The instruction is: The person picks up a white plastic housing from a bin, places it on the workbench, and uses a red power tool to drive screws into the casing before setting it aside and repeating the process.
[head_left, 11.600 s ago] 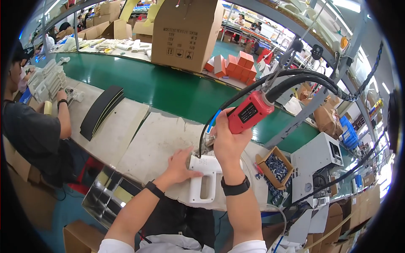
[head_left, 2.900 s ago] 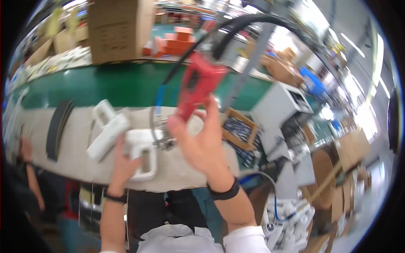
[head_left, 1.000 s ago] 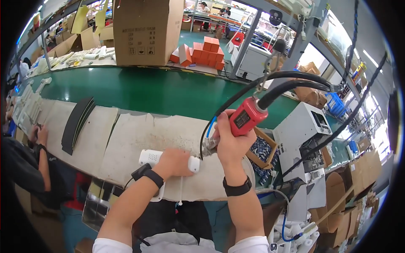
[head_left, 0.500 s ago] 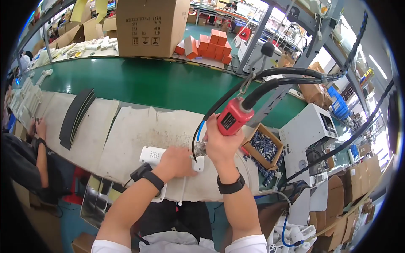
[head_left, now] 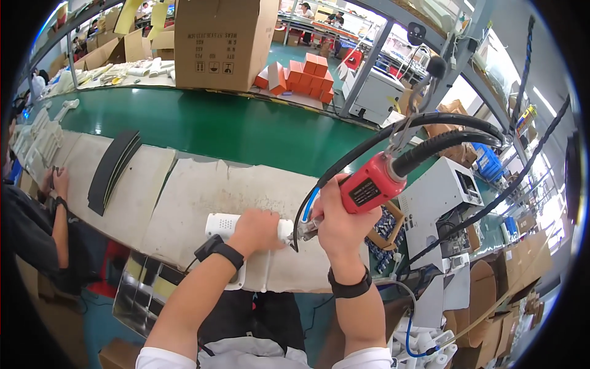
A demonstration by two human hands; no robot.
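A red powered screwdriver (head_left: 372, 184) is wrapped in the fingers of my right hand (head_left: 344, 229). It tilts, its body up to the right and its metal nose down to the left. That nose is at the right end of a white plastic housing (head_left: 221, 225) with small holes at its left end; whether it touches cannot be made out. My left hand (head_left: 258, 230) closes over the middle of the housing and presses it on the pale work surface (head_left: 203, 190). A white rod-like part lies just below my left hand, partly hidden by it.
Black cables (head_left: 455, 120) and a hook hold the screwdriver from above. To the right stand a cardboard box of small dark blue parts (head_left: 386, 227) and a grey machine (head_left: 439, 197). Dark curved strips (head_left: 114, 172) lie left. A co-worker's hands (head_left: 58, 181) show at far left.
My right hand and the screwdriver have shifted right and slightly down, the tool tilting further right. My left hand stays on the housing, moved slightly.
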